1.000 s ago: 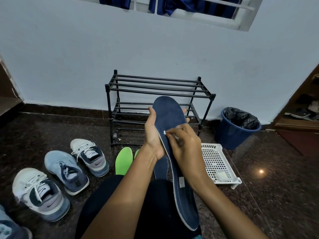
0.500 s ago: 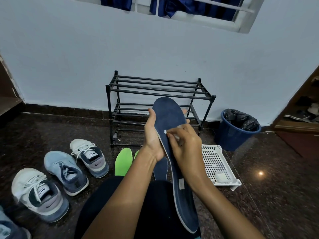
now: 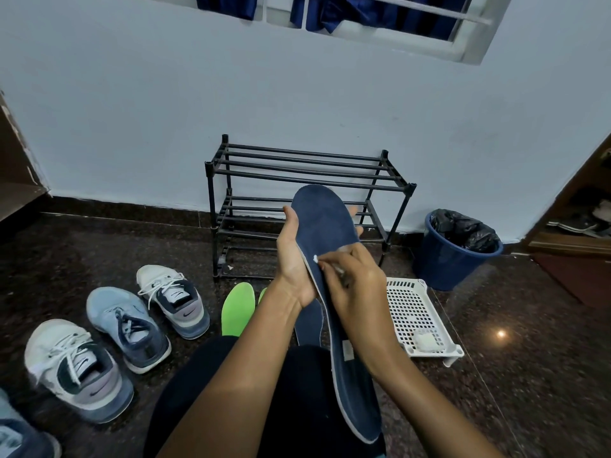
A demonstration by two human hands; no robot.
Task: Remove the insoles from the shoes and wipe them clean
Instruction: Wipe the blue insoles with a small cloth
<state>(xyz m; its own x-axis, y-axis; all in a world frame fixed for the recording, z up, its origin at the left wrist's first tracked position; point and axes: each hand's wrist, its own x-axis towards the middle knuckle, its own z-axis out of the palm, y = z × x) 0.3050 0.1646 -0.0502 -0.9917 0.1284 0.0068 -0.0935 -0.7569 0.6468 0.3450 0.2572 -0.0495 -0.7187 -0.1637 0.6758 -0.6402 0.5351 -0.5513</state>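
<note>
While the left hand (image 3: 292,259) grips the long navy insole (image 3: 325,223), the right hand (image 3: 357,289) pinches a white wad (image 3: 315,258) against it.

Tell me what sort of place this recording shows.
Probably an indoor home entryway or shoe-storage corner: a black shoe rack stands against the painted wall, several sneakers sit on the dark polished stone floor, and a lined blue bin stands nearby.

The frame edge crops the bottom-left shoe (image 3: 20,438).

Pale blue wall (image 3: 132,104), dark speckled floor (image 3: 529,375), black rack (image 3: 297,166).
</note>
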